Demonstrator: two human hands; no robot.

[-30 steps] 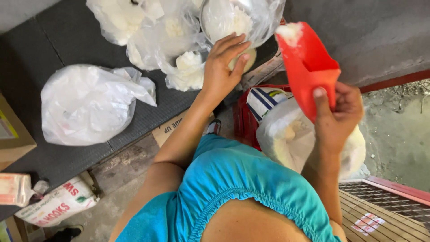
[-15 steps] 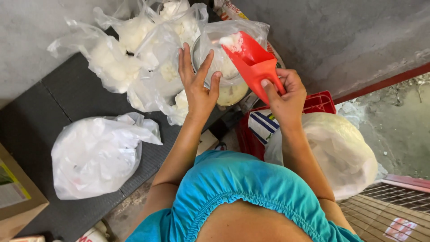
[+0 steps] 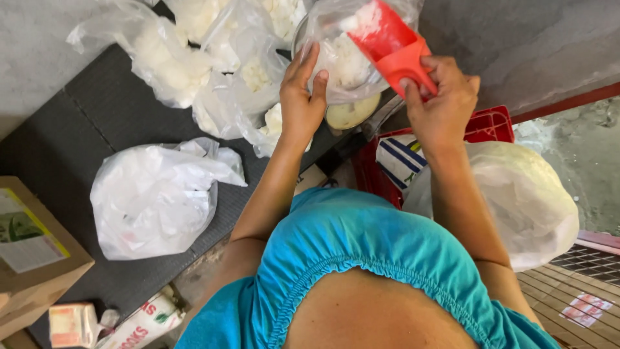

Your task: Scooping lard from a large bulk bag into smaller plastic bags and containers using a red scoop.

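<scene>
I see the red scoop (image 3: 392,44) tipped mouth-down into a clear plastic bag (image 3: 345,61) of white crumbly stuff, at the top middle of the head view. My right hand (image 3: 442,103) is closed around the scoop's handle, fingers wrapped over it. My left hand (image 3: 302,97) lies open and flat against the bag's near side, fingers spread upward, touching the plastic without gripping it. The bag sits in a round bowl (image 3: 351,115) whose pale rim shows just below it.

To the left, several more clear bags of white pieces (image 3: 194,58) crowd together on the dark grey table (image 3: 84,129). 1 bigger white bag (image 3: 155,197) sits alone nearer to me on the same table. Below the right hand is a red crate (image 3: 491,124), and beside it a large rounded white sack (image 3: 523,200). A cardboard box (image 3: 32,252) is at the far left edge. My turquoise top (image 3: 361,258) fills the bottom of the view.
</scene>
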